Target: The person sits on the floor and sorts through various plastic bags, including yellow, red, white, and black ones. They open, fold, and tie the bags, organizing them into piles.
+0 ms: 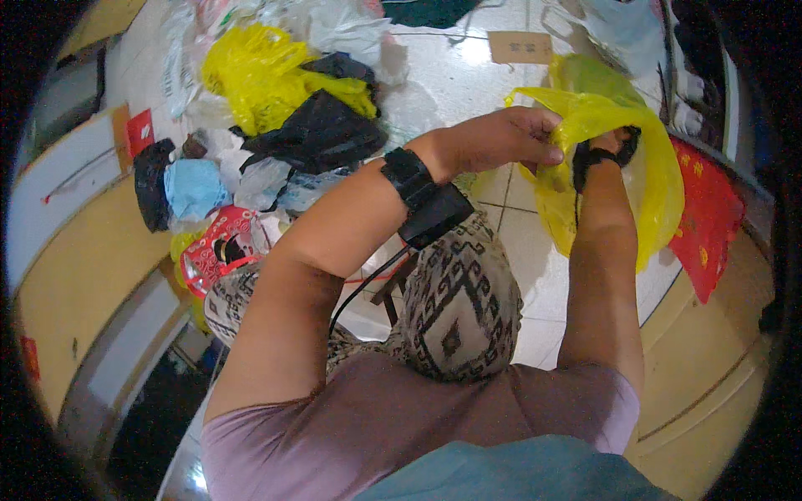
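Observation:
My left hand [523, 138] pinches the rim of a yellow plastic bag [658, 169] at the upper right. My right hand [611, 143] reaches inside this bag, close to a black item [628, 147] partly covered by the plastic. Most of its fingers are hidden, so whether they hold the item does not show. The bag spreads around my right wrist and hangs beside the forearm. A black band with a box and cable is strapped on my left forearm; my right wrist also wears a black band.
Crumpled yellow bags [257, 75], a black bag [319, 134] and a light blue folded item [195, 188] lie at the left on the tiled floor. A cardboard piece [520, 48] lies ahead. A red sheet [708, 219] is at the right, near a tan panel [702, 351].

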Demonstrator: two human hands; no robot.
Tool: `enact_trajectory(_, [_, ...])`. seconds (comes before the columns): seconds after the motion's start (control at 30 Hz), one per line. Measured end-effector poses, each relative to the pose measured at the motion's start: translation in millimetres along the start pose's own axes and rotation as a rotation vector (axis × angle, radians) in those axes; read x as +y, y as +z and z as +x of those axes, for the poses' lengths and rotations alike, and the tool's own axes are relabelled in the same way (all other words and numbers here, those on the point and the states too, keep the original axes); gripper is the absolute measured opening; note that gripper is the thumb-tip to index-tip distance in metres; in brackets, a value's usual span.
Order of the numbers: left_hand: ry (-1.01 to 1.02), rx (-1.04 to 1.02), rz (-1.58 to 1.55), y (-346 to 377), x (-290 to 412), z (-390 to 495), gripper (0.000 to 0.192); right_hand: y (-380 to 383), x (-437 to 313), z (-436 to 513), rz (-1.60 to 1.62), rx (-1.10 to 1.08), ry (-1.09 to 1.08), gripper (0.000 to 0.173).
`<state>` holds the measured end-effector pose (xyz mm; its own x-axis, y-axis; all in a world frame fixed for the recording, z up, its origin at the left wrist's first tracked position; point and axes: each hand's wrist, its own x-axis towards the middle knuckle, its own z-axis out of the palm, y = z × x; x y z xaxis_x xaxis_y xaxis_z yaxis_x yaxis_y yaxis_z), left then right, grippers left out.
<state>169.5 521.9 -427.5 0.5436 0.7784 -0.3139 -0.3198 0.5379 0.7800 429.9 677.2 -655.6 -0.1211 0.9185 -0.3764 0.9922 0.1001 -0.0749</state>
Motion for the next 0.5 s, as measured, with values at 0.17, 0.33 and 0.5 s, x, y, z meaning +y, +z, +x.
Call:
enact_trajectory(0.17, [0.014, 0.185, 0.122, -23.9, -14.1, -8.1, 0.034, -26.5, 27.9, 13.3, 0.290, -0.135, -0.105, 0.055])
enact_trajectory(0.33, [0.124, 0.462, 0.399, -34.0, -44.4, -62.2, 0.041, -53.3, 61.5, -38.4, 1.199, -0.285, 0.078, 0.057])
enact_trajectory(0.5, [0.264, 1.087, 1.429, -73.7, -55.7, -172.0, 0.058, -42.2, 51.8, -158.8, 0.519, 0.216, -0.206, 0.044])
